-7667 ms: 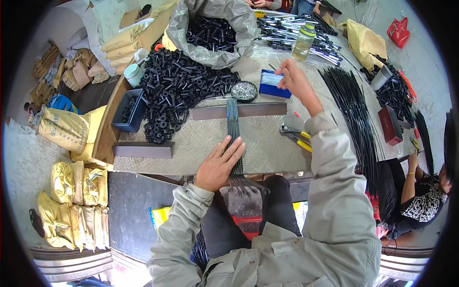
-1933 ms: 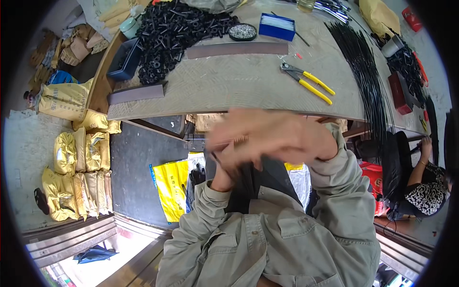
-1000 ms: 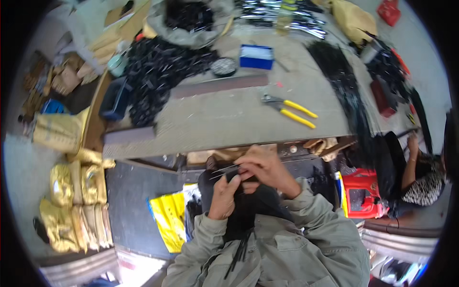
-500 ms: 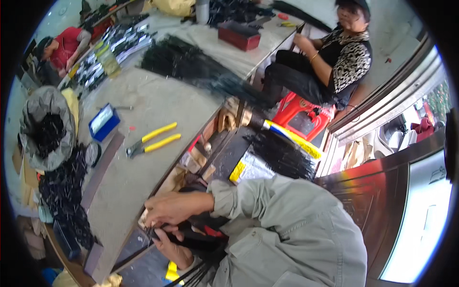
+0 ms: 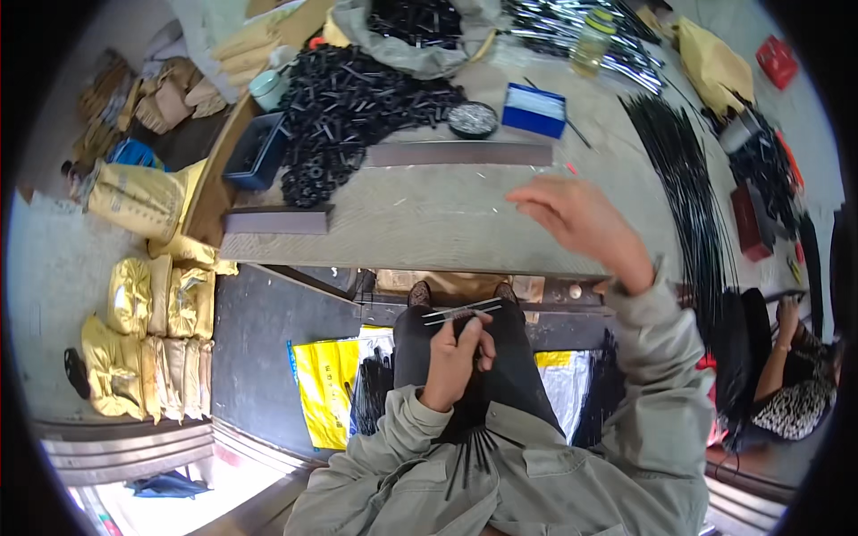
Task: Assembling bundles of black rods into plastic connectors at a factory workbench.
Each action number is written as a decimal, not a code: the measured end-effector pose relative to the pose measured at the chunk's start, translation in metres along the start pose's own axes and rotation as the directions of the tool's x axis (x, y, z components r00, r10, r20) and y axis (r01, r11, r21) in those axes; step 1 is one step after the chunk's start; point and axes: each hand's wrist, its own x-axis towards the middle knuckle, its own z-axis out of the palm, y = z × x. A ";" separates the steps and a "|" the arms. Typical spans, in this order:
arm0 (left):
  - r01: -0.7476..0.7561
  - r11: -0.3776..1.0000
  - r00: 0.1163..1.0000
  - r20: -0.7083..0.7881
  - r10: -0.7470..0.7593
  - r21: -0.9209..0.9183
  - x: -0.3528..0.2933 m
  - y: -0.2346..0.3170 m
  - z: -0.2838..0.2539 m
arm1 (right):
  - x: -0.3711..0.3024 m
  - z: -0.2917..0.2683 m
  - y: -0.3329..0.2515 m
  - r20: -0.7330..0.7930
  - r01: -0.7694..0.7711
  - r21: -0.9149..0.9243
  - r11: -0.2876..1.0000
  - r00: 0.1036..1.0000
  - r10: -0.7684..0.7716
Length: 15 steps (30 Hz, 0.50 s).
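Right hand [image 5: 579, 219] moved over worktable [image 5: 429, 210], sacks [image 5: 147, 380] leftward

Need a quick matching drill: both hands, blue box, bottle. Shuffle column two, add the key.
1. Left hand
2. Right hand
3. Blue box
4. Bottle

A. Yellow-green lid
B. Raised over the table
C. Over the lap, holding black rods
D. Right of the round dish

Pairs: 1-C, 2-B, 3-D, 4-A

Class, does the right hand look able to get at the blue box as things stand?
Probably yes: the right hand hovers over the table, and nothing tall seems to block its way to the blue box beyond the long strip.
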 end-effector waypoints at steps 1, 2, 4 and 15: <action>0.012 1.000 1.000 0.011 -0.012 0.000 -0.003 0.003 -0.001 | 0.022 0.000 0.014 0.063 0.071 -0.080 0.994 0.996 -0.066; 0.026 1.000 0.999 0.035 -0.026 -0.003 -0.003 0.005 -0.001 | 0.045 0.000 0.031 0.127 0.137 -0.167 0.976 0.985 -0.117; 0.002 1.000 0.998 0.058 -0.001 -0.010 -0.004 0.006 0.000 | 0.092 0.001 0.076 0.156 0.079 -0.355 0.931 0.987 -0.024; 0.041 0.994 0.999 0.038 -0.037 -0.103 0.023 0.007 -0.030 | 0.318 0.033 0.208 -0.074 0.089 -0.559 0.825 0.985 -0.156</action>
